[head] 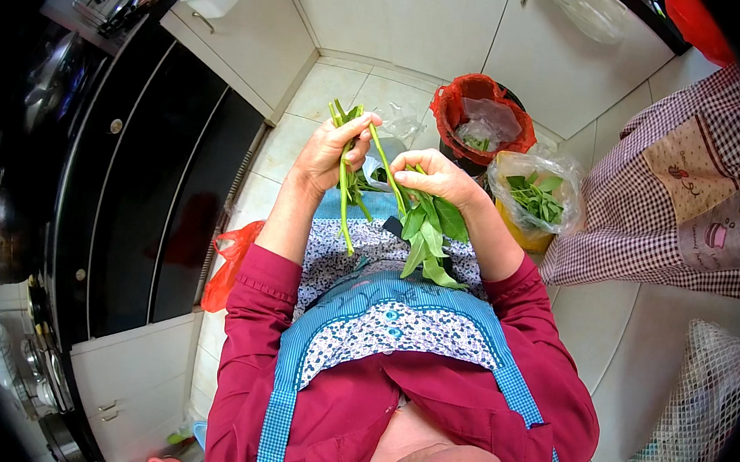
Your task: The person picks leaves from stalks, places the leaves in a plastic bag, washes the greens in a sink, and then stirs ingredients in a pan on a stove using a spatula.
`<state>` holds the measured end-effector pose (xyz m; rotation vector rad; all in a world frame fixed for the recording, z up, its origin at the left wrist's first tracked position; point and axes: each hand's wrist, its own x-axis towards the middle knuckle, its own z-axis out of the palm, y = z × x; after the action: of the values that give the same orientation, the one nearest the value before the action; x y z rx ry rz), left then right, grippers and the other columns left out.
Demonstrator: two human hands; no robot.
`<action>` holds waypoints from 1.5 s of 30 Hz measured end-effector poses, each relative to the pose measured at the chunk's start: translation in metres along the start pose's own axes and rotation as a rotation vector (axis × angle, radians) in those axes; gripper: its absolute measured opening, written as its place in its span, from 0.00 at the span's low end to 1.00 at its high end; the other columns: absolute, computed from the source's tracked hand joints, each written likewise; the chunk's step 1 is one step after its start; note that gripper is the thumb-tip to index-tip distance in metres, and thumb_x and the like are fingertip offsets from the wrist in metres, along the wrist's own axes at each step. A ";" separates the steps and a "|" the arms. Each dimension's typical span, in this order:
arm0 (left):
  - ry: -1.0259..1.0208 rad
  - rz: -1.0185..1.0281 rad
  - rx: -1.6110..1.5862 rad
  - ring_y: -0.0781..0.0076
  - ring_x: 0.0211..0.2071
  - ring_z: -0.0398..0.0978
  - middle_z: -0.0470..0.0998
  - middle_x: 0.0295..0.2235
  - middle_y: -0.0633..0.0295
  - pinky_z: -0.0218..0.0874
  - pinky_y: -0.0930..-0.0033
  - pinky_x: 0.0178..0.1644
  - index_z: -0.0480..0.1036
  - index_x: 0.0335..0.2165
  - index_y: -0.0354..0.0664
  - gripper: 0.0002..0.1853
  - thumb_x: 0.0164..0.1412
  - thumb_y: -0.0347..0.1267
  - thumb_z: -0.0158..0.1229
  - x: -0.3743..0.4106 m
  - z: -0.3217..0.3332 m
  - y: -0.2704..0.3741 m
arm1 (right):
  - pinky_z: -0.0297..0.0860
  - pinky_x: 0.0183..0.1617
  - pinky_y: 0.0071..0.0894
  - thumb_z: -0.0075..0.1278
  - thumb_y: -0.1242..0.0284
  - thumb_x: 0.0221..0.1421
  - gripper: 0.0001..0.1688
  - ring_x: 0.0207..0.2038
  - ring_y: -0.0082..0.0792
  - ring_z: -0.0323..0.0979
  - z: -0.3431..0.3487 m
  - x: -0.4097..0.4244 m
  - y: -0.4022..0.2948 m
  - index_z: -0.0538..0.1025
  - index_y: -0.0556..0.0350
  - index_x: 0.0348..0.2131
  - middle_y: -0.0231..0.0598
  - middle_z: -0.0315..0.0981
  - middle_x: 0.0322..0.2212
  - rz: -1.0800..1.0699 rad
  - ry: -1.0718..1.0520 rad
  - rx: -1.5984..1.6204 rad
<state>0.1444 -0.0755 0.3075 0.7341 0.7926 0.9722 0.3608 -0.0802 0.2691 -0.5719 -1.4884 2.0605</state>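
Note:
Long green stems (344, 210) hang from my left hand (334, 148), whose fingers are closed around them. My right hand (435, 176) grips a bunch of leafy greens (431, 235), its leaves drooping over my apron (369, 237). One stem (385, 158) slants between the two hands, its upper end at my left fingertips and its lower part at my right fingers. Below and between the hands, more dark greens (367, 178) show in a plastic bag, partly hidden.
A bin (446, 101) lined with a red bag stands ahead. Beside it, a yellow container (524, 232) with a clear bag holds picked greens (539, 201). A checked apron (626, 249) hangs at right. Black cabinet fronts (148, 183) and a red plastic bag (232, 263) are on the left.

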 end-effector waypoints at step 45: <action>0.135 -0.039 0.083 0.88 0.12 0.57 0.66 0.18 0.73 0.46 0.83 0.15 0.71 0.33 0.40 0.10 0.61 0.36 0.55 0.007 0.001 -0.015 | 0.60 0.27 0.16 0.54 0.68 0.55 0.12 0.23 0.14 0.63 0.008 -0.004 0.017 0.75 0.60 0.35 0.25 0.68 0.20 -0.034 0.192 -0.030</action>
<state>0.1540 -0.0751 0.2944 0.7272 0.9663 0.9653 0.3561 -0.0923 0.2555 -0.7295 -1.4092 1.9014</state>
